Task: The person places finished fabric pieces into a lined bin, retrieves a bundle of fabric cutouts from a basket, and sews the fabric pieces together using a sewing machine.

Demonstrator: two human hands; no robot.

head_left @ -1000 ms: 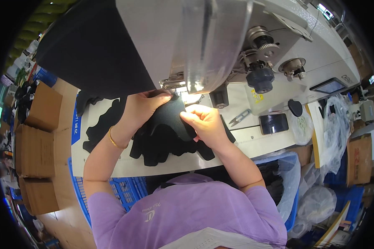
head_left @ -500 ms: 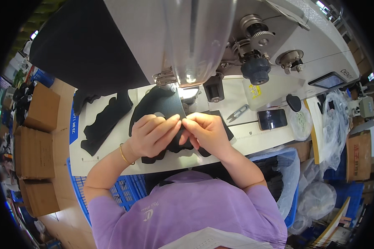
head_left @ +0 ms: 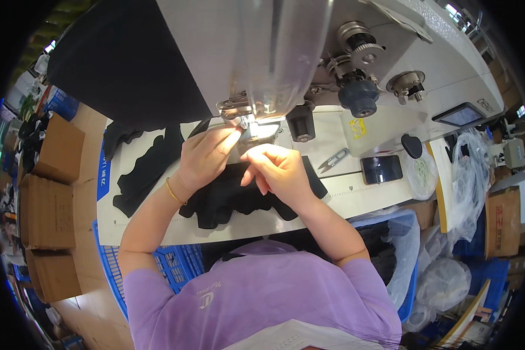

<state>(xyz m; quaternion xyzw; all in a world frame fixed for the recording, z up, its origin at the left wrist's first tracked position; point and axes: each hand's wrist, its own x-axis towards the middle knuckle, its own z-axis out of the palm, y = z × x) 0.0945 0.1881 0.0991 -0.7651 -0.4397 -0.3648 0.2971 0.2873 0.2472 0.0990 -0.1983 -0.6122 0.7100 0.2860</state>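
Note:
My left hand [head_left: 207, 154] reaches up to the lit needle area of a sewing machine [head_left: 245, 119]. Its fingertips are pressed together beside the presser foot; what they pinch is hidden. Behind that hand, the edge of a dark fabric piece [head_left: 200, 126] shows. My right hand [head_left: 279, 172] is closer to me, just right of the left, its fingers curled inward in a pinch; I cannot make out anything between them. Black fabric pieces [head_left: 227, 195] lie under and between my wrists, with another black piece [head_left: 149, 172] to the left on the white table [head_left: 356, 201].
Right of my hands lie thread snips [head_left: 334, 160] and a phone [head_left: 382, 169]. A clear bag [head_left: 421, 175] sits past them. Blue baskets [head_left: 178, 265] stand below the table edge, one lined with plastic [head_left: 405, 251]. Cardboard boxes [head_left: 52, 213] are stacked at left.
My hands have separated. The left moved up to the needle area, while the right shifted slightly up. The dark fabric they held together has moved away, mostly out of sight behind the left hand.

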